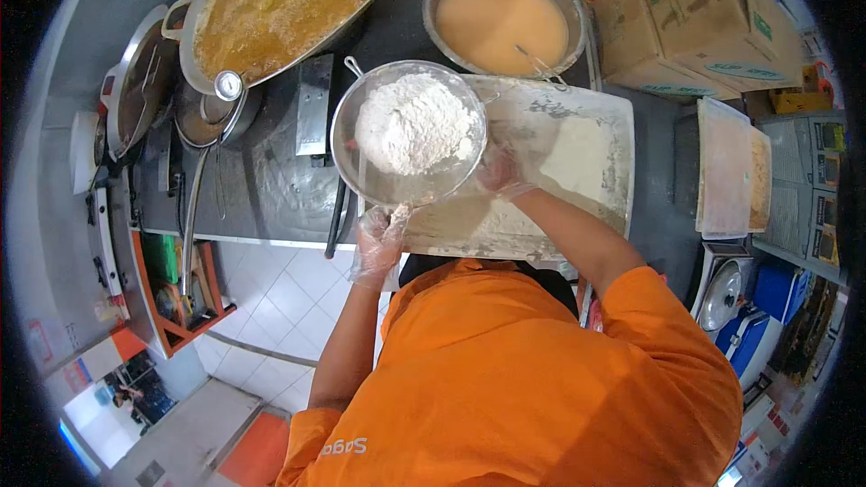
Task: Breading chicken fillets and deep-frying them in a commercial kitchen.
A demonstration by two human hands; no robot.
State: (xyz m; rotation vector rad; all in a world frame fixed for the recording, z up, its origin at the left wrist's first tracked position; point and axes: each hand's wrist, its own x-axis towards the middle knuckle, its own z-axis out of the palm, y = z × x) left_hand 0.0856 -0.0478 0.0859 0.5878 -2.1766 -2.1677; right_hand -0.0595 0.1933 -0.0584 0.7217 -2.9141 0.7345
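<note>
In its clear plastic glove, my left hand [377,242] grips the handle of a round metal sieve [355,176]. A heap of white flour [419,125] lies in the sieve, which is held over the left part of a white rectangular tub [624,149] with flour on its bottom. My right hand [499,168], also gloved, is beside the sieve's right rim, over the tub; its fingers are partly hidden and blurred, so their grip is unclear. Behind the tub stands a metal bowl [435,27] of pale orange batter [502,20], with a wire whisk [534,59] in it.
At the upper left, a large pan [193,47] holds bubbling oil, with a dial thermometer [229,86] at its rim. A ladle handle [193,216] projects over the counter edge. Cardboard boxes [676,20] and a lidded plastic container [727,169] stand on the right.
</note>
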